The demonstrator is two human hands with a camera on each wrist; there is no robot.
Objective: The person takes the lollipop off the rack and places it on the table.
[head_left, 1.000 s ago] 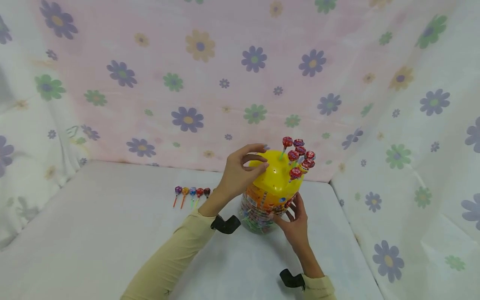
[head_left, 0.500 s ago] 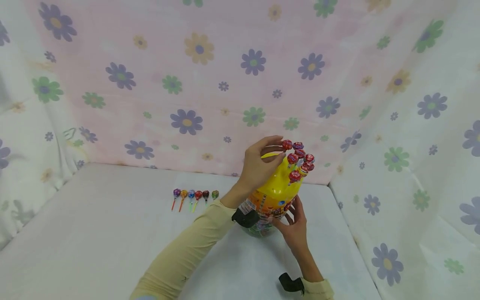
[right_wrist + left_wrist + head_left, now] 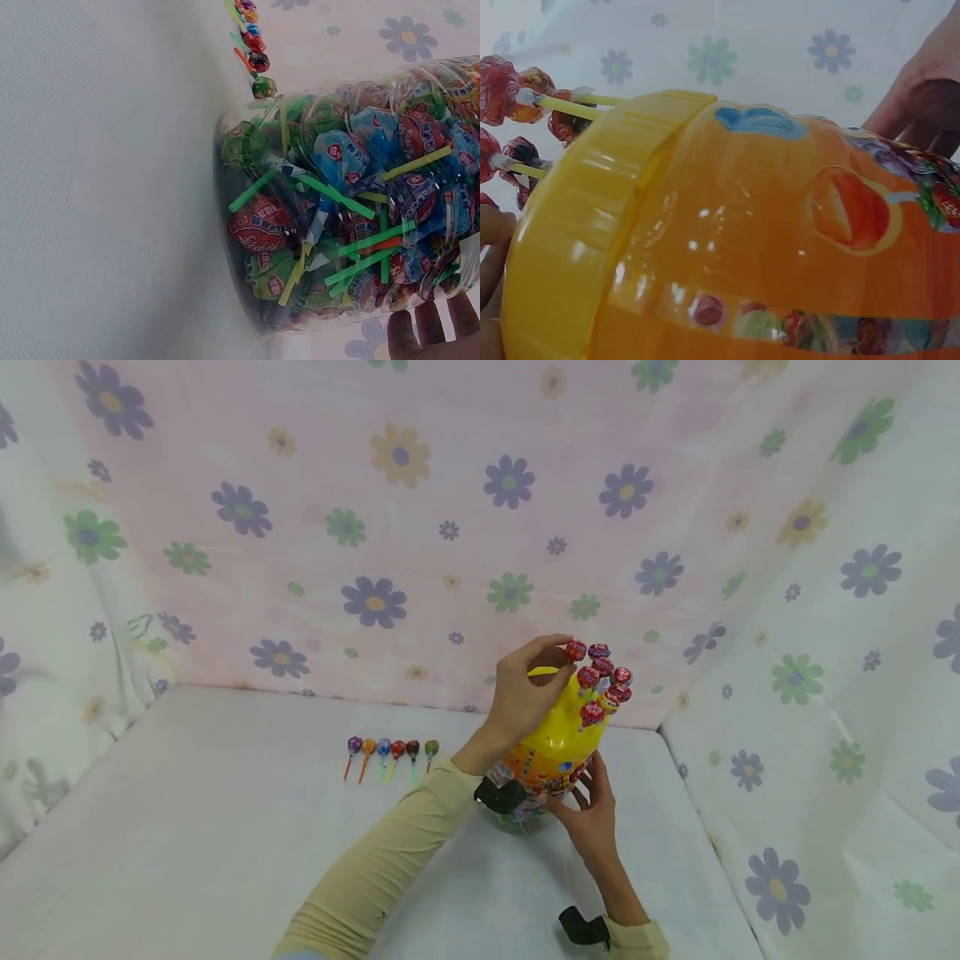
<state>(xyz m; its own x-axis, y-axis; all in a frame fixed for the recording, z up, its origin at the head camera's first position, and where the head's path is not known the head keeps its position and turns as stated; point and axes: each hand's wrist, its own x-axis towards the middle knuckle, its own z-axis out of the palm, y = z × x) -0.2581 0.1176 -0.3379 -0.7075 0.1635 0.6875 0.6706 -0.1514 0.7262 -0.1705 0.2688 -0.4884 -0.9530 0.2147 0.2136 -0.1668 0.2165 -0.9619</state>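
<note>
A big clear jar full of wrapped lollipops, with an orange label, stands on the table under a yellow lid. Several lollipops stick up from the lid's right side. My left hand reaches over the lid, finger and thumb pinching the red lollipop at the group's left end. That hand hides part of the lid; in the left wrist view only its fingertips show, at the left edge. With thumb and fingers spread round the label, my right hand holds the jar's lower right side.
Left of the jar, several lollipops lie in a row on the white table, purple, orange, blue, red, dark and green. Flower-printed cloth hangs behind and at both sides. Black camera mounts sit on both wrists.
My left hand has moved right across the lid, from its left edge to the red lollipop, and its fingers have closed on it. The right hand has stayed on the jar.
</note>
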